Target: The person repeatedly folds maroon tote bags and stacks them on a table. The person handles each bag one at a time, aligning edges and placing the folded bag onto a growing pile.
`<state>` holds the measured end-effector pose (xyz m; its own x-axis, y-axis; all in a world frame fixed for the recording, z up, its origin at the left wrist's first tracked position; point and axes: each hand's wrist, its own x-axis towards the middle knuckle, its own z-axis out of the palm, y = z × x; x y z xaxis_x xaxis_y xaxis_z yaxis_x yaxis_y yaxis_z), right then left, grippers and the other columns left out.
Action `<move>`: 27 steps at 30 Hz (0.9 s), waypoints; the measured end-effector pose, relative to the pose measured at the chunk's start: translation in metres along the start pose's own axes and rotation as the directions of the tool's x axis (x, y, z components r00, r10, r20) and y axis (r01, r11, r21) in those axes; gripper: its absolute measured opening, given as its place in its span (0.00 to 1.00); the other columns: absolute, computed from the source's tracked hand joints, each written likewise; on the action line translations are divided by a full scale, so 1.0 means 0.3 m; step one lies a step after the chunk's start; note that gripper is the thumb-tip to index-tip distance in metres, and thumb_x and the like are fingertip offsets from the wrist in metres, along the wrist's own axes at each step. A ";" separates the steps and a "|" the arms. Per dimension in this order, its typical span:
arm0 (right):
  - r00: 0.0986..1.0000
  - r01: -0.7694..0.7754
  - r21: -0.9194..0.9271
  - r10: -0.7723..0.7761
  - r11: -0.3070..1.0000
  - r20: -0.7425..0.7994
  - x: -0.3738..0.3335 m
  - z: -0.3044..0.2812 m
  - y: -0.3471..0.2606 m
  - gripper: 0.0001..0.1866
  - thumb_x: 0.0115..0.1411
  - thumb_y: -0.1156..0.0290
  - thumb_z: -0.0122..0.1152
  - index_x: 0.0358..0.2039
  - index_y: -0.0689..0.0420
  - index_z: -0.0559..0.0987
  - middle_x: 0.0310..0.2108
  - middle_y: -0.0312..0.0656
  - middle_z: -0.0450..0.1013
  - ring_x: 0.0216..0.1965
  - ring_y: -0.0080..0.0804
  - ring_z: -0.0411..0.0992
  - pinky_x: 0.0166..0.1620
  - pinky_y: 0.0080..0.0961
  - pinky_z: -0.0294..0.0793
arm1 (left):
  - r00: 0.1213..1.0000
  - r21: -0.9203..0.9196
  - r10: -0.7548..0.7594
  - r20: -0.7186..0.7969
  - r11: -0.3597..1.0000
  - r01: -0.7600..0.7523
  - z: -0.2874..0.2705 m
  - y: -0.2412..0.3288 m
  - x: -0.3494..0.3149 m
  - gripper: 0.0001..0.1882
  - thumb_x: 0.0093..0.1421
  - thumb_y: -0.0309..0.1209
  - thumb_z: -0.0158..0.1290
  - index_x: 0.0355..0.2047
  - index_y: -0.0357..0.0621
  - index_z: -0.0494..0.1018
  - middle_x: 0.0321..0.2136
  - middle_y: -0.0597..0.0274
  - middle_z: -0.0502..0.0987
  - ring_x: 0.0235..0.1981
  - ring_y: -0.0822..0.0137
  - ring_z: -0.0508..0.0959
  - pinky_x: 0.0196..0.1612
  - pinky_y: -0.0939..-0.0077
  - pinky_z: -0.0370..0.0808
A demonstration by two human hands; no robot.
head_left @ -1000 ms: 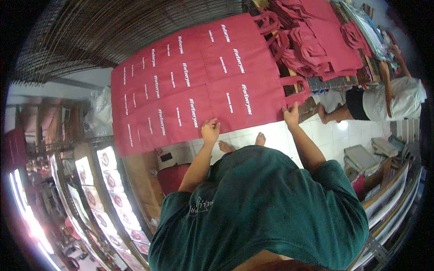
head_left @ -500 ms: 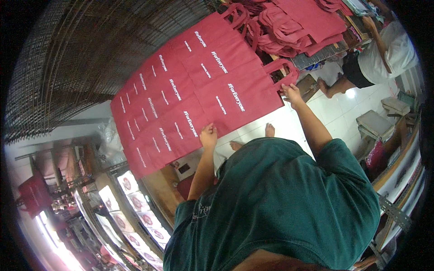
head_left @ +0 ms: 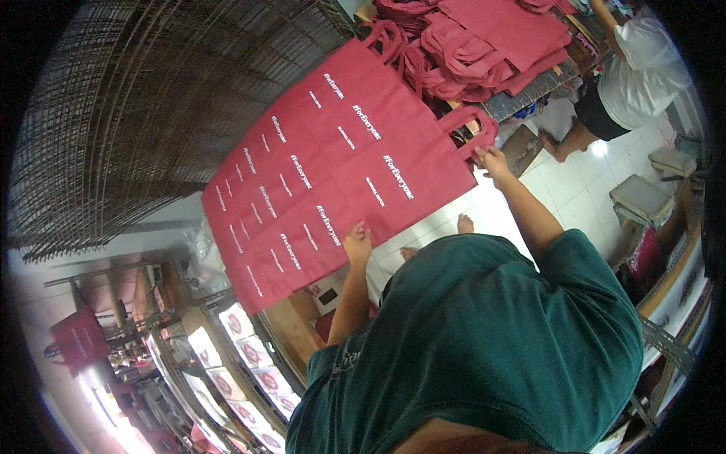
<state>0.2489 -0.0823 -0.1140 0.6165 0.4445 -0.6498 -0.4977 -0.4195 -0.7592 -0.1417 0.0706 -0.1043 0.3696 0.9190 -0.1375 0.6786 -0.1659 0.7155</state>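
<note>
Rows of overlapping red tote bags (head_left: 302, 129) with white print lie spread out before me. On the nearest tote bag (head_left: 423, 170), at its right side, a loop handle (head_left: 473, 121) sticks out. My right hand (head_left: 493, 163) is closed at the base of that handle, by the bag's near right corner. Further left, my left hand (head_left: 358, 242) has its fingers curled in a pinch at the bags' near edge, close to the same bag's other near corner. Part of its grip is hidden by the fingers.
A heap of red bags (head_left: 491, 53) covers a table at the far right. Beside it stands a person in a white shirt (head_left: 643, 76). Wire racks (head_left: 189, 91) rise at the far left. Shelves with printed white sheets (head_left: 253, 352) stand at the near left.
The whole view has shifted slightly. Both my hands keep their places at the bag. The other person's arm is higher than before.
</note>
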 end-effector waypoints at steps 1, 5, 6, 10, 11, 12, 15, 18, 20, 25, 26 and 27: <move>1.000 0.014 0.015 -0.014 1.000 -0.023 -0.035 -0.007 -0.010 0.21 0.52 0.53 0.59 0.42 0.50 0.72 0.29 0.32 0.70 0.32 0.25 0.67 0.36 0.31 0.65 | 0.999 -0.033 -0.051 0.019 0.998 0.051 -0.006 0.013 -0.005 0.17 0.49 0.28 0.57 0.41 0.38 0.73 0.33 0.49 0.76 0.27 0.63 0.78 0.32 0.73 0.75; 0.991 0.112 0.047 -0.108 0.993 -0.072 -0.045 -0.119 0.064 0.20 0.52 0.53 0.60 0.41 0.51 0.73 0.28 0.34 0.70 0.28 0.24 0.67 0.29 0.24 0.65 | 0.990 0.088 0.093 -0.110 0.993 -0.083 0.016 -0.068 -0.002 0.18 0.48 0.32 0.58 0.40 0.38 0.73 0.30 0.54 0.76 0.30 0.62 0.77 0.33 0.71 0.73; 0.986 0.142 0.059 -0.136 0.988 -0.094 -0.028 -0.162 0.105 0.21 0.51 0.52 0.60 0.41 0.51 0.73 0.29 0.36 0.70 0.27 0.25 0.67 0.27 0.24 0.65 | 0.979 0.170 0.142 -0.146 0.979 -0.116 0.009 -0.048 0.003 0.19 0.48 0.33 0.59 0.39 0.38 0.73 0.32 0.51 0.76 0.32 0.58 0.76 0.36 0.68 0.73; 0.965 0.085 -0.044 -0.094 0.995 -0.245 -0.005 -0.330 0.228 0.20 0.53 0.54 0.59 0.41 0.53 0.73 0.26 0.37 0.70 0.24 0.23 0.67 0.22 0.20 0.63 | 0.943 0.328 0.258 -0.211 0.927 -0.181 -0.125 0.112 0.128 0.21 0.47 0.38 0.59 0.39 0.37 0.72 0.36 0.49 0.74 0.38 0.51 0.74 0.41 0.61 0.71; 0.961 0.058 -0.032 -0.064 0.998 -0.270 -0.010 -0.368 0.251 0.19 0.53 0.55 0.59 0.41 0.53 0.73 0.25 0.37 0.70 0.23 0.22 0.67 0.21 0.20 0.63 | 0.899 0.329 0.350 -0.262 0.909 -0.258 -0.189 0.175 0.201 0.22 0.47 0.37 0.59 0.39 0.37 0.71 0.37 0.49 0.74 0.38 0.51 0.74 0.40 0.61 0.71; 0.955 0.035 -0.020 -0.039 0.999 -0.293 -0.014 -0.404 0.271 0.19 0.53 0.57 0.59 0.41 0.53 0.72 0.24 0.37 0.70 0.22 0.21 0.67 0.20 0.19 0.62 | 0.834 0.362 0.448 -0.323 0.872 -0.328 -0.257 0.243 0.289 0.24 0.47 0.38 0.59 0.41 0.38 0.70 0.37 0.49 0.73 0.39 0.51 0.73 0.42 0.61 0.70; 0.944 0.049 -0.024 -0.054 0.998 -0.326 0.000 -0.528 0.358 0.16 0.53 0.60 0.61 0.39 0.54 0.72 0.20 0.36 0.69 0.16 0.20 0.64 0.16 0.17 0.60 | 0.508 0.549 0.734 -0.450 0.677 -0.491 -0.467 0.603 0.515 0.23 0.50 0.36 0.57 0.46 0.41 0.69 0.40 0.52 0.72 0.44 0.51 0.70 0.49 0.61 0.66; 0.937 0.109 -0.113 -0.140 0.988 -0.321 0.046 -0.644 0.469 0.14 0.54 0.63 0.61 0.36 0.55 0.71 0.15 0.34 0.67 0.12 0.19 0.61 0.12 0.17 0.57 | 0.514 0.591 0.726 -0.457 0.680 -0.435 -0.650 0.957 0.621 0.28 0.48 0.38 0.58 0.51 0.48 0.66 0.49 0.54 0.66 0.52 0.53 0.64 0.52 0.62 0.64; 0.937 0.095 -0.131 -0.133 0.987 -0.324 0.056 -0.696 0.506 0.15 0.54 0.64 0.61 0.38 0.55 0.70 0.15 0.34 0.66 0.11 0.19 0.61 0.12 0.18 0.57 | 0.491 0.662 0.745 -0.452 0.649 -0.376 -0.723 1.114 0.681 0.31 0.47 0.39 0.58 0.53 0.52 0.64 0.53 0.55 0.61 0.56 0.54 0.59 0.53 0.62 0.64; 0.937 -0.045 -0.132 -0.004 0.990 -0.350 0.001 -0.770 0.564 0.14 0.55 0.62 0.57 0.40 0.51 0.70 0.19 0.35 0.68 0.17 0.23 0.66 0.16 0.20 0.59 | 0.549 0.822 0.759 -0.349 0.529 -0.210 -0.797 1.260 0.822 0.35 0.47 0.40 0.57 0.56 0.55 0.59 0.57 0.53 0.57 0.59 0.53 0.55 0.56 0.58 0.58; 0.930 -0.048 -0.108 0.005 0.993 -0.368 -0.027 -0.778 0.574 0.14 0.55 0.63 0.57 0.40 0.53 0.70 0.19 0.36 0.68 0.16 0.23 0.65 0.15 0.20 0.59 | 0.575 0.835 0.756 -0.313 0.508 -0.213 -0.796 1.261 0.845 0.34 0.48 0.40 0.57 0.55 0.54 0.60 0.56 0.53 0.58 0.58 0.52 0.56 0.56 0.58 0.59; 0.924 -0.049 -0.085 0.013 0.995 -0.383 -0.054 -0.780 0.579 0.14 0.54 0.65 0.57 0.40 0.55 0.70 0.19 0.36 0.68 0.15 0.22 0.65 0.14 0.19 0.59 | 0.479 0.845 0.806 -0.348 0.491 -0.212 -0.806 1.253 0.863 0.33 0.47 0.40 0.57 0.54 0.54 0.62 0.54 0.54 0.60 0.56 0.53 0.58 0.54 0.58 0.60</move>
<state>0.2953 -0.3476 -0.2266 0.7968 0.1020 -0.5956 -0.4737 -0.5065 -0.7205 0.0556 0.3326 0.2947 0.5030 0.4315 0.7489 0.7914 -0.5782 -0.1984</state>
